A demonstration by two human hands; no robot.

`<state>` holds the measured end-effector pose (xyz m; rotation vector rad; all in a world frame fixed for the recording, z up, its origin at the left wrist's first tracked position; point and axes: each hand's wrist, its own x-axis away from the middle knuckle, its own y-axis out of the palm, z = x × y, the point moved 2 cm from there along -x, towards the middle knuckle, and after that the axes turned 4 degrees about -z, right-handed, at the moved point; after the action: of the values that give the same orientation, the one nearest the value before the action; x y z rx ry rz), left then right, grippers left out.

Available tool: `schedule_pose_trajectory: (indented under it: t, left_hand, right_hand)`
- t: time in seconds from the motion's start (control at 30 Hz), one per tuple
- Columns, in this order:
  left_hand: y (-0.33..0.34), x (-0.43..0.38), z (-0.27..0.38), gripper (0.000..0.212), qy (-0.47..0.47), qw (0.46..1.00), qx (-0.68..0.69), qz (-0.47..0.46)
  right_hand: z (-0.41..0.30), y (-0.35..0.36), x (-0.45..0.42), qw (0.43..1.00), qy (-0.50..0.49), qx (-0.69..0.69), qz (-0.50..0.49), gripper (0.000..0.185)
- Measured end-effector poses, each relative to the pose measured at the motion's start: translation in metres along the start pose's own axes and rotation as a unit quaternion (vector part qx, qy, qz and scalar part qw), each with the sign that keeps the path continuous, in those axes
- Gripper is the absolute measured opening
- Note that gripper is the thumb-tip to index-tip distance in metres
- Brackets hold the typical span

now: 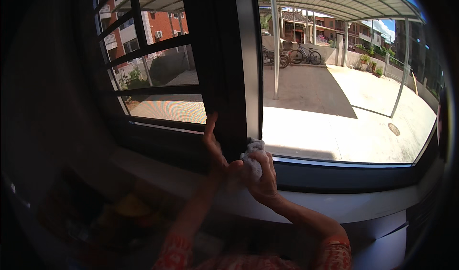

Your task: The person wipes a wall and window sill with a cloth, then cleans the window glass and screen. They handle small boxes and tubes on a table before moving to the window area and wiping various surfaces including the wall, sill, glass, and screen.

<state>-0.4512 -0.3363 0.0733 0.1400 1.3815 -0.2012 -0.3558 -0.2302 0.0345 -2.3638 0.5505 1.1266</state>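
Observation:
My right hand [264, 178] grips a bunched grey cloth [255, 159], its fingers curled over the top. The cloth touches the lower part of the window frame's upright [251, 90], at the corner of the large pane. Beside it on the left, my left hand [214, 144] is raised with the thumb spread from the fingers and nothing in it. Its fingertips are close to the dark part of the frame; whether they touch it is hard to tell. The lower left hand is in deep shade.
A barred window [161, 69] stands on the left. Under the large pane runs the dark bottom rail [340, 176], with a pale sill [322, 202] below. Outside, a bicycle [306, 55] is parked by a wall. Blurred items [132, 205] lie in shadow at lower left.

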Motion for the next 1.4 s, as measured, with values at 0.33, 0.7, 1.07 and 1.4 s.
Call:
schedule_pose_trajectory:
  t: [0.33,0.7,1.07,1.4]
  left_hand:
    - [-0.007,0.062,0.001,0.093,-0.087,0.992,-0.087,-0.019]
    - [-0.010,0.102,0.004,0.092,-0.170,0.983,-0.011,0.067]
    - [-0.046,0.120,0.015,0.083,-0.271,0.943,0.064,0.182]
    - [-0.057,0.145,0.030,0.072,-0.384,0.906,0.122,0.126]
  right_hand:
    - [-0.077,-0.008,-0.225,0.818,-0.415,0.395,0.047,0.047]
    - [-0.142,0.007,-0.289,0.787,-0.456,0.376,0.177,0.053]
    - [-0.019,0.070,-0.051,0.700,-0.444,0.533,-0.168,0.040]
    - [-0.007,0.042,-0.042,0.763,-0.457,0.400,-0.222,0.040]
